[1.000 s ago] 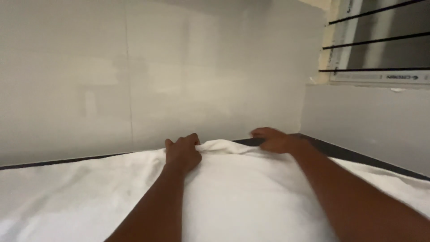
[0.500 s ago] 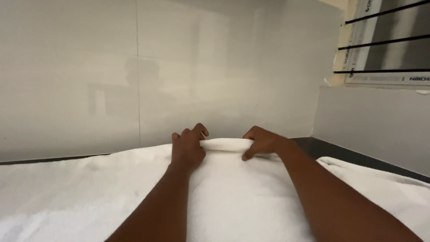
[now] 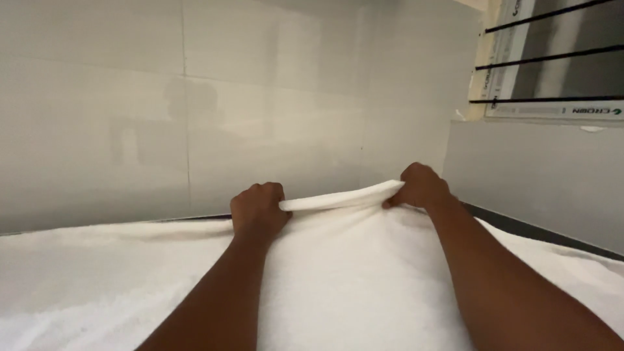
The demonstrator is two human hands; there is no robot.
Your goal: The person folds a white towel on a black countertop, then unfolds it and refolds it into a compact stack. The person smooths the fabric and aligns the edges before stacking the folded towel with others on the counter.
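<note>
Left hand (image 3: 259,211) and right hand (image 3: 422,187), both fisted at mid-frame, grip the far edge of a white towel (image 3: 338,286), arms stretched forward.

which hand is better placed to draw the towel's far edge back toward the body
Neither clearly. The left hand and right hand both have a closed grip on the raised far edge of the white towel. The right sits slightly farther out, near the wall corner, so probably both together.
</note>
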